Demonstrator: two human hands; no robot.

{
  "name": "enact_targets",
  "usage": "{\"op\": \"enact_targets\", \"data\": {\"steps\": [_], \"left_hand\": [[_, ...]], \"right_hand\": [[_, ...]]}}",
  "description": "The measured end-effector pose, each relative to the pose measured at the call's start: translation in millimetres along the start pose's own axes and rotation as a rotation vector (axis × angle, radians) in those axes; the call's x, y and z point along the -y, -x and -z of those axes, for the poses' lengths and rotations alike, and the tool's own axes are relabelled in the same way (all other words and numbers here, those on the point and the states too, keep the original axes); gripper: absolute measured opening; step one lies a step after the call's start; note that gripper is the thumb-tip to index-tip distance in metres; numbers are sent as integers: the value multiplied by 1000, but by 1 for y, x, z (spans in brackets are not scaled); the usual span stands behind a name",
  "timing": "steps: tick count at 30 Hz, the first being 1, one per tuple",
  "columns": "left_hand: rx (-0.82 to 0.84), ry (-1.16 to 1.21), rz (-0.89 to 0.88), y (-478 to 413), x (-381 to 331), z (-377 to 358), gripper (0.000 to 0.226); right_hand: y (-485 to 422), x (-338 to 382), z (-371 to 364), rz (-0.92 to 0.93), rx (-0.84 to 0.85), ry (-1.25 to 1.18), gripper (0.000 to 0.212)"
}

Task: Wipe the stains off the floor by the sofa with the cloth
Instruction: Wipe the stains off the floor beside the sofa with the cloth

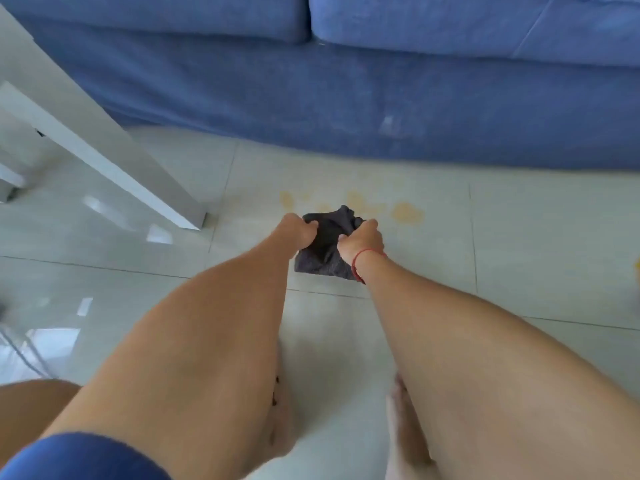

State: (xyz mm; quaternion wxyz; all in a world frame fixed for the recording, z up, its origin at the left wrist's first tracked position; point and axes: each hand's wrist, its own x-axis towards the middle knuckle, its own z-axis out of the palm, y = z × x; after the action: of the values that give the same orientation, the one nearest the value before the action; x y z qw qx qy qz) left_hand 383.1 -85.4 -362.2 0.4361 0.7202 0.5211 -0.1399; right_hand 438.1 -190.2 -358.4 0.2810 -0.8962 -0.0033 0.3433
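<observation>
A dark grey cloth [325, 240] lies bunched on the pale tiled floor [540, 244] in front of the blue sofa [346, 98]. My left hand [298, 230] grips its left side and my right hand [363, 241], with a red string at the wrist, grips its right side. Yellowish stains [408, 213] spread on the tile just beyond the cloth, from a small patch at its upper left [286, 199] to a larger blot at its upper right. Part of the stained area is hidden under the cloth.
A white table leg [145, 174] slants down to the floor at left, ending close to my left hand. The sofa base runs across the back. My bare feet [401, 410] show at the bottom. Another small yellow mark [637, 263] sits at the right edge.
</observation>
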Motion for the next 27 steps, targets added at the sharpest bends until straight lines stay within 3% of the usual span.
{"op": "enact_targets", "data": {"steps": [2, 5, 13, 22, 27], "left_hand": [[-40, -155, 86, -18, 12, -9, 55], [-156, -320, 72, -41, 35, -15, 66], [-305, -408, -29, -104, 87, -14, 69], [-277, -391, -3, -149, 111, -26, 67], [-224, -371, -11, -149, 112, -21, 66]], "right_hand": [[-15, -10, -10, -10, -3, 208, 56], [-33, -24, -28, 205, -29, 418, 56], [-71, -56, -80, 655, 41, 705, 65], [-99, -78, -111, 727, -195, 688, 61], [-105, -75, -114, 746, -228, 703, 60]]}}
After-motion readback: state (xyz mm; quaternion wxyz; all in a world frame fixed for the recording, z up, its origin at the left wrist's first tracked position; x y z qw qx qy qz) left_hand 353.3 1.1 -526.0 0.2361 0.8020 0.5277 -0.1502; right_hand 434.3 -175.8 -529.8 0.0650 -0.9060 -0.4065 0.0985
